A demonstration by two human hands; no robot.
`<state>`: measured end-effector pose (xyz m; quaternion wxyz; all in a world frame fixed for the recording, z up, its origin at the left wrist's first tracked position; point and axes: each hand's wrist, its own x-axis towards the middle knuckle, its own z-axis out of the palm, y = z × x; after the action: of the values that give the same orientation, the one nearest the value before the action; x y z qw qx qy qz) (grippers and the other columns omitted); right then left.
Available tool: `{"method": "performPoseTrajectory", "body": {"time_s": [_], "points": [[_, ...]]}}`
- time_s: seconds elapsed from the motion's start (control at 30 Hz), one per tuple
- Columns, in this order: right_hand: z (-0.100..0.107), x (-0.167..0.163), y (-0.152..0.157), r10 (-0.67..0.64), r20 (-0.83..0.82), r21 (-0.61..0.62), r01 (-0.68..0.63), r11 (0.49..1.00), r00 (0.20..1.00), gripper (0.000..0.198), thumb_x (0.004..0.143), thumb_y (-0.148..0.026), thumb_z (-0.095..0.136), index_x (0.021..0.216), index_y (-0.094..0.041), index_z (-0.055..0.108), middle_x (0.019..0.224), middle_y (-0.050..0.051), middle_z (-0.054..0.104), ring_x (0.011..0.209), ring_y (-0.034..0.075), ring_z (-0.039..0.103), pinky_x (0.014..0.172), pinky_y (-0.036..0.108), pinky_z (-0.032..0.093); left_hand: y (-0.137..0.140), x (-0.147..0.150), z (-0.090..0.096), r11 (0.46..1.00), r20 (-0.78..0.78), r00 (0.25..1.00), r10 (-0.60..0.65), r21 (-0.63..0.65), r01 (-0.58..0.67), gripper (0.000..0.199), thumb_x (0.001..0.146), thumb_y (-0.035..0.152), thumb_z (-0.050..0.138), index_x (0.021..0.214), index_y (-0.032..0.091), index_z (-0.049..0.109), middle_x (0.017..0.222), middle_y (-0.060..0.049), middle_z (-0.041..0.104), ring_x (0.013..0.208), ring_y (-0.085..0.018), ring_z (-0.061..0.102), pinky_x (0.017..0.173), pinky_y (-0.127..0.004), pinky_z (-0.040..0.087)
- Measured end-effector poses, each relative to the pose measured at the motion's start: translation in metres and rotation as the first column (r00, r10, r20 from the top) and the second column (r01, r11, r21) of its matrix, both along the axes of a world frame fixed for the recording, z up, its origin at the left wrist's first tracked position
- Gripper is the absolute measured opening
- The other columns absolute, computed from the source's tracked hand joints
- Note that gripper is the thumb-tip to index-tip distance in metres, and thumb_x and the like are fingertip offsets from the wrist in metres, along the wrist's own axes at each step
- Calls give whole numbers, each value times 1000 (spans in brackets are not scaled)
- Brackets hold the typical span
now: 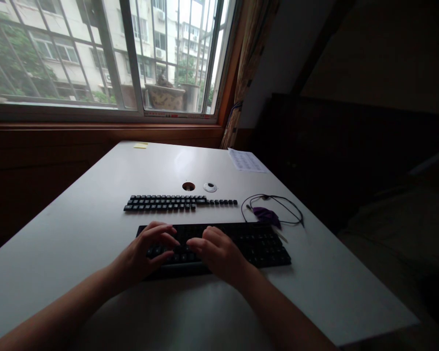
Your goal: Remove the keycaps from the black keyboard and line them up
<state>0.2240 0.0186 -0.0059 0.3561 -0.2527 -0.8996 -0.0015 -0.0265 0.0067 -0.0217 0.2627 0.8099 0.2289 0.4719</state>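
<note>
A black keyboard (265, 246) lies on the white desk in front of me, some of its keys hidden under my hands. Over its left part is my left hand (151, 248), fingers apart and slightly bent, with nothing visible between them. My right hand (215, 251) is above the middle of the keyboard, its fingers curled and its tips pointing left. Whatever they may pinch is too small or too dark to make out. Behind the keyboard, loose black keycaps (161, 202) stand in rows, with a thinner line of keycaps (223, 202) continuing to the right.
A coiled black cable (296, 209) and a purple cloth (266, 215) lie right of the keycaps. Beyond them are a desk hole (189, 186), a white round cover (209, 186), a printed sheet (247, 161) and a yellow note (141, 145). The white desk (76, 214) meets a window wall.
</note>
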Motion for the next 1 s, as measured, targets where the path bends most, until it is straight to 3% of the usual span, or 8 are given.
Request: {"method": "performPoseTrajectory", "body": {"time_s": [0.17,0.33,0.43,0.6,0.77,1.0], "points": [[1,-6,-3,59,59,45,-62,997,996,22,98,-28,52,116,-23,63,72,0,54,67,15,47,65,29,41,-2,0,-2,1000,-34,999,-19,6,19,66,88,8,64,142,24,30,118,-12,56,93,-17,69,83,-37,61],[0,-7,-3,80,57,68,-84,994,995,20,97,-28,53,113,-22,65,71,0,54,65,14,47,62,29,38,-4,2,0,998,-11,999,-48,-29,47,67,88,7,63,143,24,30,119,-12,55,91,-17,70,83,-35,61],[-1,-8,-3,64,58,71,-68,995,996,16,97,-29,55,103,-20,66,71,0,56,64,14,47,62,29,39,-5,4,2,990,31,997,-68,-118,71,62,88,10,63,140,24,32,119,-12,56,91,-17,71,81,-33,62],[-3,-10,-3,28,5,90,-28,996,1000,13,95,-29,58,102,-19,64,73,1,58,66,14,50,65,29,42,-5,5,5,949,47,998,-51,-308,63,44,86,14,68,122,22,44,103,-6,66,92,-19,72,79,-33,62],[0,-12,-3,12,-82,121,-2,993,997,13,94,-30,60,100,-19,63,73,1,58,66,14,51,65,28,43,-4,5,9,879,-74,997,-18,-477,-20,27,84,20,69,107,19,54,96,-3,69,86,-17,71,77,-31,60],[-4,-12,-3,10,-73,109,-2,994,997,18,94,-37,61,99,-19,63,73,1,59,66,14,52,65,29,42,-4,4,9,857,-154,987,-34,-513,-51,22,85,25,67,103,18,57,93,-3,71,83,-17,69,73,-29,57]]}}
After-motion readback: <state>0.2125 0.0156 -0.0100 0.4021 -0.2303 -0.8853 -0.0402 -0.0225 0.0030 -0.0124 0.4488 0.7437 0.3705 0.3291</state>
